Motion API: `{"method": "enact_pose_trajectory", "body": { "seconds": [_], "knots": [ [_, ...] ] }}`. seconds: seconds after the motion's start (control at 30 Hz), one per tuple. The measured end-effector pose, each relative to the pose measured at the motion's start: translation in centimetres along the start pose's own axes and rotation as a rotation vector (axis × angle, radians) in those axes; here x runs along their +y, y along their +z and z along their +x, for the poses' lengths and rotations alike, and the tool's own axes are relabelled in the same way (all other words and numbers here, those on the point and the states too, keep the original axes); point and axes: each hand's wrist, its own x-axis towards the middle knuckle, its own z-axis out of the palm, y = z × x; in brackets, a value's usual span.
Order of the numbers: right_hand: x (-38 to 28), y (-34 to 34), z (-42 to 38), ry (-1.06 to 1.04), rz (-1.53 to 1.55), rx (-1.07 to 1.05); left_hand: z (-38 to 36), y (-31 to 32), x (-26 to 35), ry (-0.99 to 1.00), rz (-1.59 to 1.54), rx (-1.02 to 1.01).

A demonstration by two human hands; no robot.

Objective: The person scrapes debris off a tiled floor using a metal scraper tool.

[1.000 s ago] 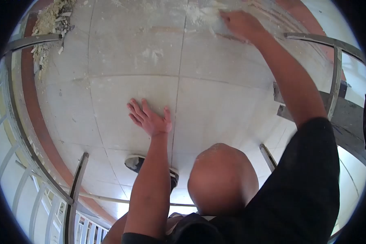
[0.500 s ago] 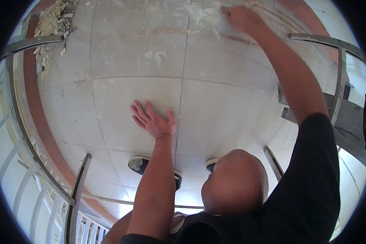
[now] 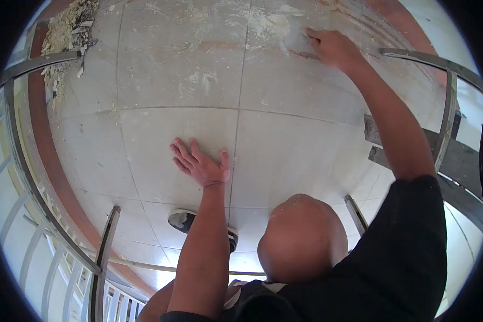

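Observation:
My left hand [image 3: 199, 162] lies flat on the tiled floor [image 3: 177, 126] with its fingers spread, and nothing is in it. Farther forward and to the right, my right hand [image 3: 333, 47] is closed, low over the floor beside a pale, powdery patch [image 3: 271, 26]. Something small may be between its fingertips, but I cannot make it out. Reddish streaks [image 3: 354, 20] mark the tiles around my right hand.
A heap of rubble [image 3: 70, 32] lies at the upper left. Metal frame bars [image 3: 35, 65] stand on the left, others [image 3: 449, 107] on the right. Dark boards [image 3: 461, 161] are at the right. White railings [image 3: 51, 263] run along the lower left. My knee [image 3: 303, 236] is below.
My right hand has come back slightly toward me and to the right, and it is less blurred. My left hand stays flat on the same tile.

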Motion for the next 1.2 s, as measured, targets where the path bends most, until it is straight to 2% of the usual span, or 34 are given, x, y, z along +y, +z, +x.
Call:
{"method": "enact_pose_trajectory", "body": {
  "seconds": [0.07,0.1,0.17,0.2,0.27,0.37,0.4,0.47,0.5,0.57,0.77,0.87,0.97,1.03,1.07,1.17,1.2],
  "knots": [
    [-0.2,-1.4,0.6,0.115,0.062,-0.086,0.2,0.0,0.1,-0.024,0.007,-0.009],
    [0.2,-1.8,1.8,0.117,0.066,-0.094,0.0,0.0,0.2,-0.015,0.0,-0.009],
    [0.5,-2.8,5.2,0.126,-0.002,-0.259,-0.2,0.0,0.1,-0.011,-0.004,-0.006],
    [0.6,-2.6,4.0,0.135,0.001,-0.263,-0.3,-0.1,0.1,-0.016,-0.009,-0.021],
    [0.2,-2.3,1.4,-0.01,-0.066,-0.186,0.0,-0.1,0.0,-0.023,-0.011,-0.027],
    [0.3,-2.0,3.9,0.015,-0.11,-0.069,-0.1,-0.1,0.1,-0.03,-0.009,-0.036],
    [0.1,-2.1,5.0,0.013,-0.111,-0.069,-0.1,0.0,0.0,-0.022,-0.018,-0.028],
    [0.1,-2.4,6.2,0.193,-0.043,-0.25,-0.2,0.0,-0.2,0.005,-0.031,-0.027],
    [0.7,-1.5,4.4,0.207,-0.042,-0.247,-0.2,0.1,-0.2,0.012,-0.026,-0.016],
    [0.7,-0.1,-0.1,0.065,0.003,0.025,0.1,0.3,-0.1,0.003,-0.026,-0.005],
    [0.0,-2.7,4.4,0.082,0.089,-0.133,-0.3,0.2,0.1,0.019,-0.006,-0.01],
    [-0.6,-1.8,1.3,0.045,0.033,-0.069,0.0,0.0,-0.2,0.005,0.004,-0.005],
    [-1.1,-3.2,5.7,-0.029,-0.1,-0.123,-0.1,0.1,0.1,-0.023,0.007,-0.058],
    [-1.0,-2.9,7.0,-0.063,-0.065,-0.095,0.0,0.2,0.0,-0.001,-0.016,-0.039],
    [-0.9,-2.7,7.0,-0.078,-0.026,-0.066,0.0,0.2,-0.2,0.01,-0.016,-0.041],
    [-0.5,-1.5,0.7,-0.071,-0.09,-0.079,-0.2,0.3,-0.1,0.0,-0.001,-0.044],
    [-1.0,-2.0,1.5,-0.081,-0.094,-0.081,-0.3,0.2,-0.1,-0.009,0.001,-0.053]
  ]
}}
